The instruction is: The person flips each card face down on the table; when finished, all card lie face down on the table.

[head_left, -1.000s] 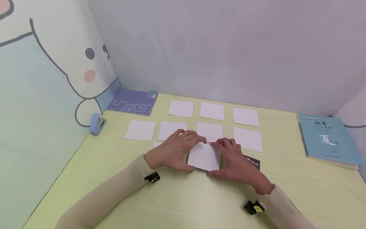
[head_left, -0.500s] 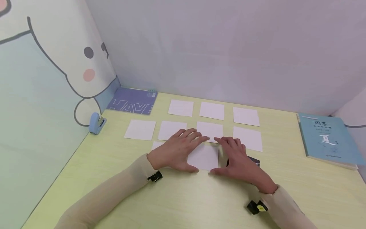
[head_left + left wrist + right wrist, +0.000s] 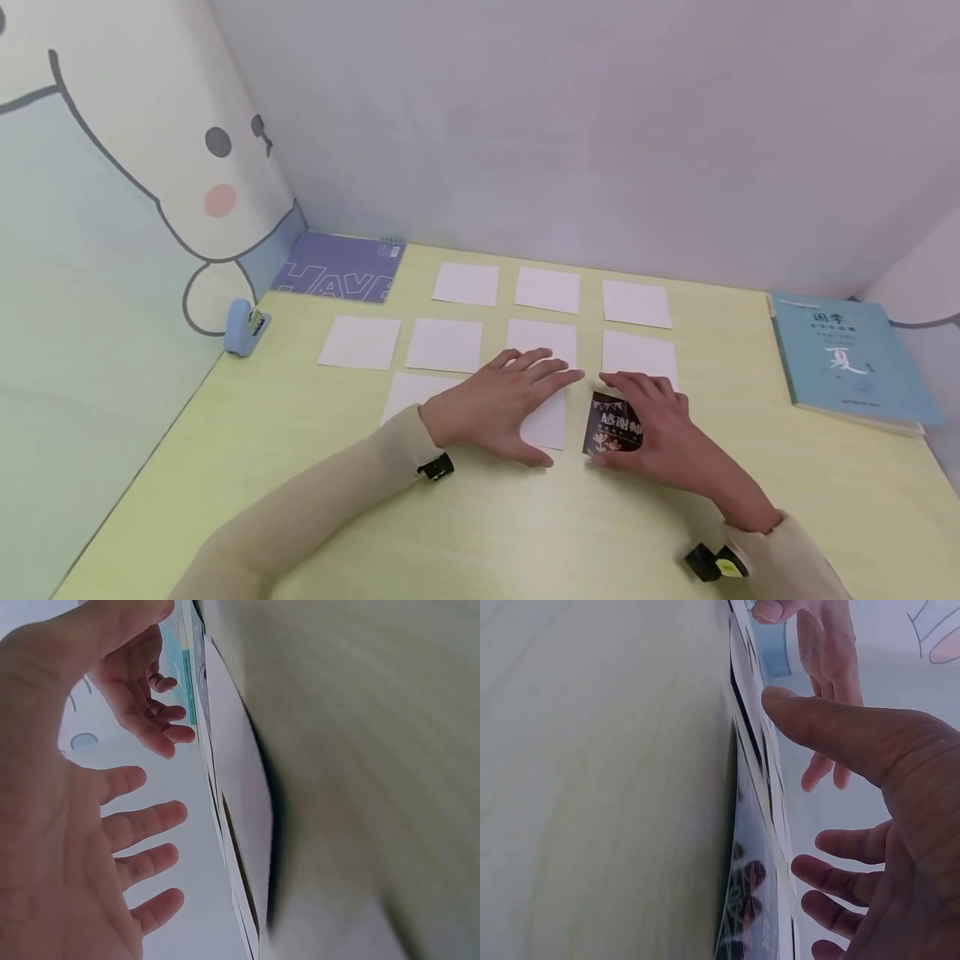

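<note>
My left hand [image 3: 502, 408] hovers over the near row with its fingers spread. Beneath and beside it lies a white square card [image 3: 546, 423], partly hidden. In the left wrist view, the palm of the left hand [image 3: 67, 840] has nothing in it, and the white card [image 3: 238, 769] lies flat on the table. My right hand [image 3: 667, 437] is over a dark printed card [image 3: 609, 423] with pale lettering and flowers, thumb by its near edge and fingertips near its far edge. The right wrist view shows a gap between the fingers and this dark card [image 3: 748, 892].
Several white square cards stand in rows, among them one card [image 3: 637, 304] at the back right and another [image 3: 420, 392] in the near row. A purple notebook [image 3: 341, 265] and a blue stapler [image 3: 245, 327] are at left. A blue book [image 3: 847, 358] lies at right.
Both hands have let go of the white card in the near row and shifted right. The right hand has moved over the dark card, which now shows more.
</note>
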